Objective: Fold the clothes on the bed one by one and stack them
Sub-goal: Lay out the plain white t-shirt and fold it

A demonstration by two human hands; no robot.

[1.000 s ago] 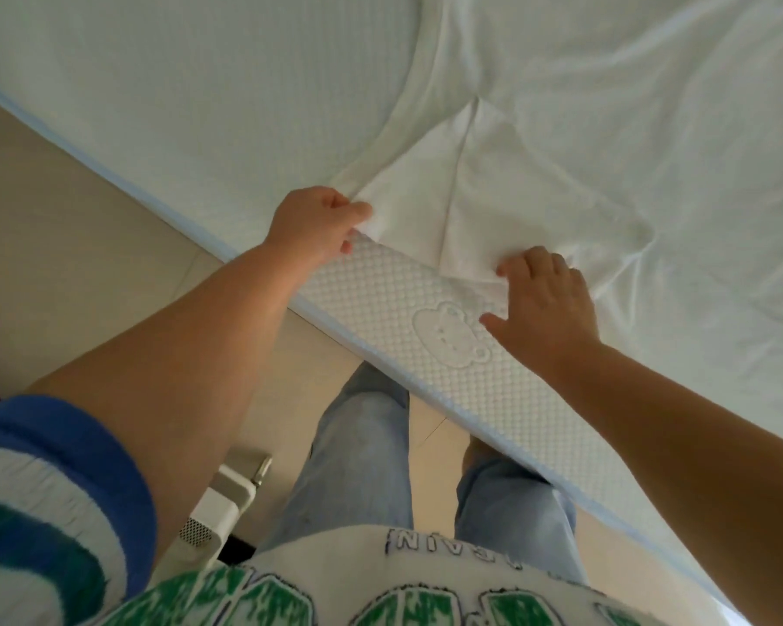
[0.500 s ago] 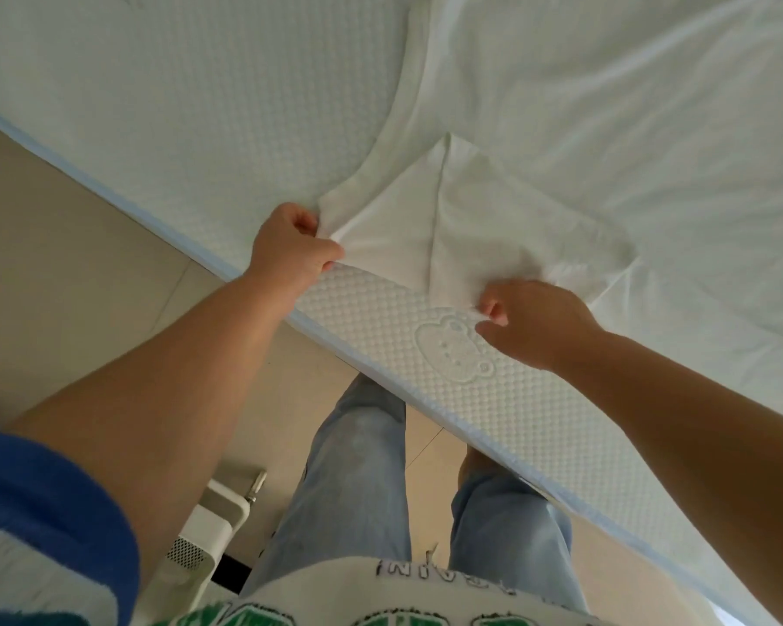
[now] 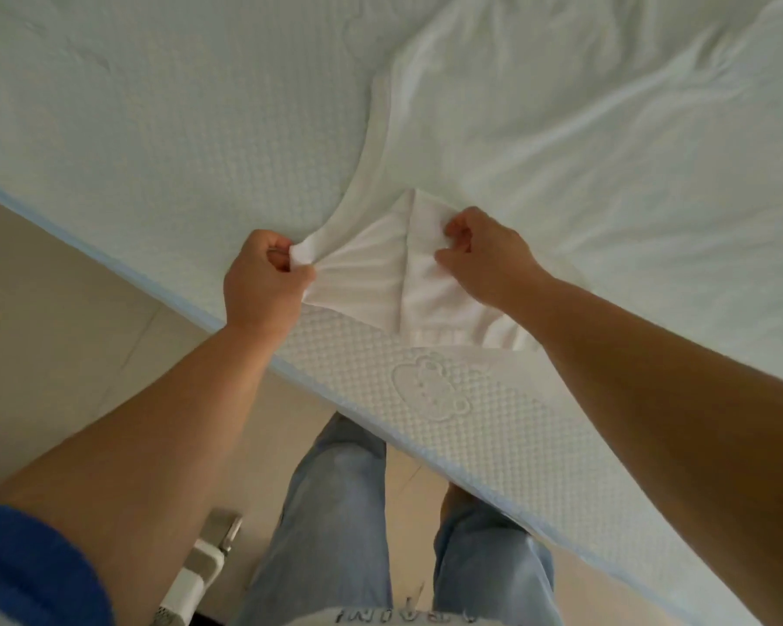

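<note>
A white garment (image 3: pixel 561 128) lies spread over the bed (image 3: pixel 154 128), filling the upper right of the view. Its near sleeve (image 3: pixel 371 273) is pulled up into a taut, creased panel close to the bed's front edge. My left hand (image 3: pixel 265 275) grips the sleeve's left corner in a fist. My right hand (image 3: pixel 480 253) pinches the cloth at the sleeve's right side between thumb and curled fingers. Both hands hold the fabric slightly raised off the mattress.
The bed's quilted cover has an embossed bear mark (image 3: pixel 432 388) near the blue-piped front edge. Beige floor (image 3: pixel 64 309) lies to the left. A white device (image 3: pixel 200 576) stands on the floor by my legs in jeans.
Both hands have closed on the sleeve and lifted it. My right hand moved up and away from the bed edge; the sleeve now stretches taut between the hands.
</note>
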